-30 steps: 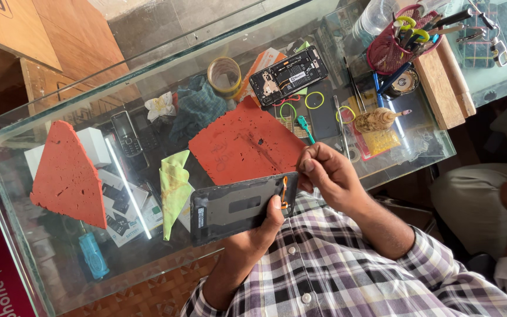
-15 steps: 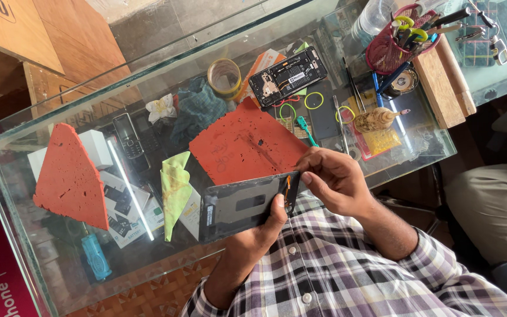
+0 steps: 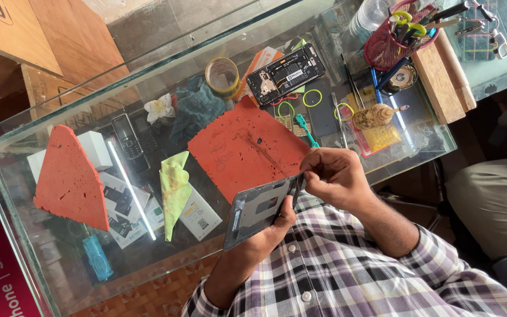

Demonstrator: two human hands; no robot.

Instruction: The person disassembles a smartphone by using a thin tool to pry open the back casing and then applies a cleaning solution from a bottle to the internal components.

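Note:
My left hand [image 3: 274, 226] grips a grey phone frame [image 3: 256, 211] from below, tilted up just above the near edge of the glass counter [image 3: 42, 258]. My right hand [image 3: 335, 176] pinches a small dark part at the frame's upper right edge; what it is stays too small to tell. Just beyond both hands an orange-red work mat [image 3: 242, 147] lies on the glass. An opened phone [image 3: 286, 73] with its insides showing lies farther back.
A triangular orange mat piece [image 3: 68, 176], a green cloth [image 3: 174, 188], a tape roll [image 3: 222, 75] and a red tool basket [image 3: 394, 41] sit on the counter. Small boxes and old phones lie under the glass. Another person's trousered leg [image 3: 488, 205] is at right.
The phone frame has tilted more edge-on in my left hand. My right hand's fingers have shifted along its upper edge. Nothing on the counter moved.

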